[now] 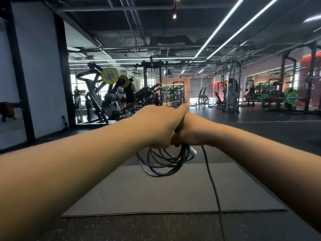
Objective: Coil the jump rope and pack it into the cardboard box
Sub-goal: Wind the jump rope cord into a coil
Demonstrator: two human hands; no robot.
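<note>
Gym: weight machines (104, 94), racks (152, 80).

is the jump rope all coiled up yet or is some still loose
Partly coiled. Several loops of the jump rope hang below both hands, left hand and right hand, but one strand trails down loose.

Two hands are showing, the left hand (156, 126) and the right hand (192, 131), pressed together and gripping one dark jump rope (165, 162). One white handle (193, 151) is peeking out below them. One grey mat (156, 193) is lying on the floor. Two yellow weight plates (110, 76) are sitting on a machine, and two green ones (292, 98) on a barbell.
</note>
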